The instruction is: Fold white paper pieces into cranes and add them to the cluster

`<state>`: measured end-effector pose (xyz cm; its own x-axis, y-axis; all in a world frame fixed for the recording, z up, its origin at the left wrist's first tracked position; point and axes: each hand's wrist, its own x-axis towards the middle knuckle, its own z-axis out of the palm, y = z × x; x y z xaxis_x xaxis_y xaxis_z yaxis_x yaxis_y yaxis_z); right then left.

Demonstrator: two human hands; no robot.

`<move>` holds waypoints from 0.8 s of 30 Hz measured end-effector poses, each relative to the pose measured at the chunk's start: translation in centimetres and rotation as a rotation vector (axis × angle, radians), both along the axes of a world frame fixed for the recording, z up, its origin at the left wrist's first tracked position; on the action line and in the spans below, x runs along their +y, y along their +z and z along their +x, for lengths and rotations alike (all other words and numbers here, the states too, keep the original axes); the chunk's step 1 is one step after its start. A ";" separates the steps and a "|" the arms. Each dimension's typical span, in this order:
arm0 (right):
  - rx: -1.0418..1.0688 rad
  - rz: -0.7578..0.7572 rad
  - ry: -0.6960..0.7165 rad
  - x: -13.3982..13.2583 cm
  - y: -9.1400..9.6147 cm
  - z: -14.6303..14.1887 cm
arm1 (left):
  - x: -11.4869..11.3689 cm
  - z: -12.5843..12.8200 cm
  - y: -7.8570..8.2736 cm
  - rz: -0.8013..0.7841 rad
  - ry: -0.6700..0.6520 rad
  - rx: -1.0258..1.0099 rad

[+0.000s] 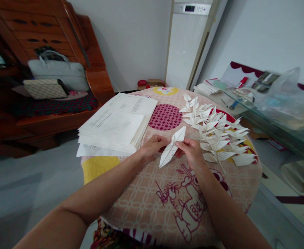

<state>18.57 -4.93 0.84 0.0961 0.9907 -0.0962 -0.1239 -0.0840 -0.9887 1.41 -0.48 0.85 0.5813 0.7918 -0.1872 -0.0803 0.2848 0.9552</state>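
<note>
Between my two hands is a folded paper piece [169,151], white, long and diamond-shaped with a crease down its middle. My left hand [154,144] grips its left side, fingers closed and partly behind the paper. From the right, my right hand [190,149] pinches it with the thumb on top near the middle. Just right of that hand lie several folded paper cranes [214,129], crowded together. A thick stack of printed paper [110,119] lies to the left, with smaller blank sheets [127,126] on top.
Everything rests on a round table with a patterned cloth [141,193]. On the right stands a glass-topped table [276,119] with a plastic bag [286,93] and papers. A wooden seat [95,79] with bags is at the left; a tall white appliance [185,48] stands behind.
</note>
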 end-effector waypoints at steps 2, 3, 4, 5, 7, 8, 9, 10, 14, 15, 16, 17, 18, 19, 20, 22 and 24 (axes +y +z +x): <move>0.000 -0.006 -0.002 0.0 -0.1 -0.1 | 0.1 0.0 -0.2 0.022 -0.017 0.022; 0.000 -0.007 -0.005 0.0 -0.1 -0.1 | 0.1 0.0 -0.3 0.038 -0.016 0.036; -0.001 -0.006 -0.010 0.0 -0.2 -0.1 | 0.2 0.0 -0.4 0.059 -0.005 0.048; -0.001 -0.005 -0.014 0.0 -0.2 -0.1 | 0.2 0.0 -0.4 0.084 0.018 0.058; 0.002 -0.002 -0.020 0.0 -0.3 -0.2 | 0.1 0.1 -0.4 0.147 0.079 0.075; 0.005 -0.001 -0.021 0.0 -0.4 -0.2 | 0.1 0.1 -0.4 0.182 0.109 0.084; 0.009 -0.001 -0.021 0.0 -0.4 -0.2 | 0.0 0.1 -0.3 0.218 0.138 0.094; 0.012 0.000 -0.022 0.0 -0.4 -0.2 | 0.0 0.2 -0.2 0.253 0.164 0.104; 0.020 0.017 -0.028 0.1 -0.4 -0.3 | -0.1 0.1 -0.1 0.344 0.217 0.110; 0.022 0.022 -0.029 0.1 -0.4 -0.3 | -0.1 0.1 -0.2 0.356 0.218 0.102; 0.025 0.026 -0.028 0.1 -0.4 -0.3 | -0.1 0.1 -0.3 0.365 0.217 0.095; 0.028 0.029 -0.028 0.1 -0.3 -0.4 | -0.1 0.1 -0.4 0.377 0.220 0.089; 0.030 0.031 -0.030 0.1 -0.3 -0.4 | -0.2 0.1 -0.5 0.396 0.230 0.088; 0.031 0.030 -0.030 0.1 -0.2 -0.5 | -0.2 0.1 -0.6 0.420 0.245 0.092; 0.032 0.027 -0.030 0.0 -0.1 -0.5 | -0.3 0.2 -0.6 0.445 0.260 0.096; 0.035 0.021 -0.031 0.0 0.0 -0.6 | -0.5 0.3 -0.6 0.485 0.282 0.094; 0.042 0.018 -0.033 0.0 0.1 -0.6 | -0.6 0.3 -0.5 0.502 0.279 0.087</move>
<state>17.94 -4.96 0.91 0.1255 0.9886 -0.0829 -0.1674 -0.0612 -0.9840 1.76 -1.06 0.35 0.3368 0.9171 0.2134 -0.0028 -0.2257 0.9742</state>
